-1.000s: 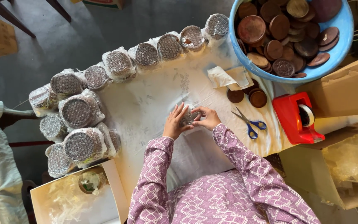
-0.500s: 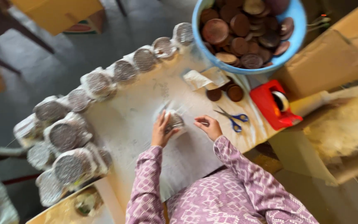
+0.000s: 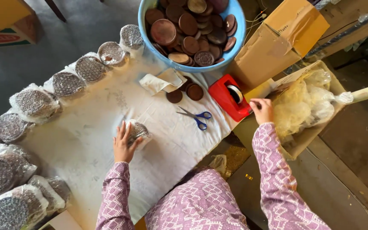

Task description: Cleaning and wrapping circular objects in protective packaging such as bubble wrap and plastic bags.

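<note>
1. Clear plastic wraps the stack of brown discs (image 3: 138, 131) at mid-frame on the white-clothed bench (image 3: 86, 140); our left hand (image 3: 123, 145) lies spread and flat against it.
2. Our right hand (image 3: 261, 110), fingers loosely curled and empty as far as we can tell, touches the red tape dispenser (image 3: 230, 98), centre right.
3. Many wrapped stacks (image 3: 35, 102) line the left edge, which we judge finished; the blue tub (image 3: 191, 34) at top holds plenty of loose discs, so much wrapping is left.

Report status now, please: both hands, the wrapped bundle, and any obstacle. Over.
Left hand flat against wrapped bundle, not closed on it. Right hand at red tape dispenser. Scissors lie between; nothing blocks.
</note>
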